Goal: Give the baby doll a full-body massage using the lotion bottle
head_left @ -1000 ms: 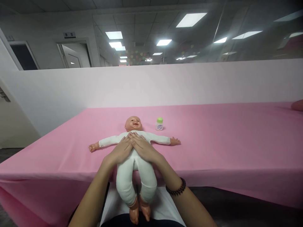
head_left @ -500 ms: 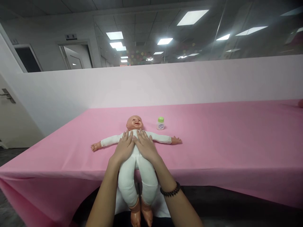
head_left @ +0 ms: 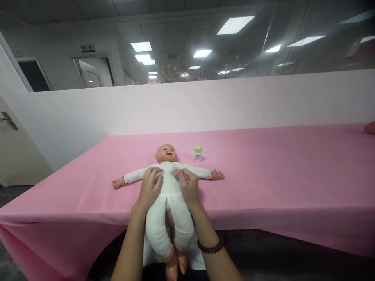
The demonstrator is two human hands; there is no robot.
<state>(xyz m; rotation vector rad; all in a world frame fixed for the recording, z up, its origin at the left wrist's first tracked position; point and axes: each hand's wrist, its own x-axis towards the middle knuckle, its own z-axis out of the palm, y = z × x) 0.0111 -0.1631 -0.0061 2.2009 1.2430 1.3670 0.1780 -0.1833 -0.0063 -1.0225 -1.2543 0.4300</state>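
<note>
- At the far left, a pale door [head_left: 23,152] with a metal handle [head_left: 9,121] stands beside the white partition [head_left: 219,103].
- Next, one plastic hand [head_left: 118,183] of the doll [head_left: 169,185] lies palm side unclear on the pink tablecloth [head_left: 287,168], its white sleeve stretched outward.
- The left hand [head_left: 150,188] rests on that side of the doll's chest, fingers loosely bent, thumb parted from the fingertips.
- In the middle, the doll lies on its back at the table's near edge, head away from the person, legs hanging over the edge toward the lap.
- The right hand [head_left: 191,188] sits on the other side of the chest, fingers curled, thumb near the index finger; I cannot tell whether they pinch the white fabric.
- A small green-capped bottle [head_left: 198,155] stands upright near the doll's head.
- A dark beaded bracelet [head_left: 210,247] circles the right wrist.
- Farther right, the tablecloth spreads wide, its front hanging down.
</note>
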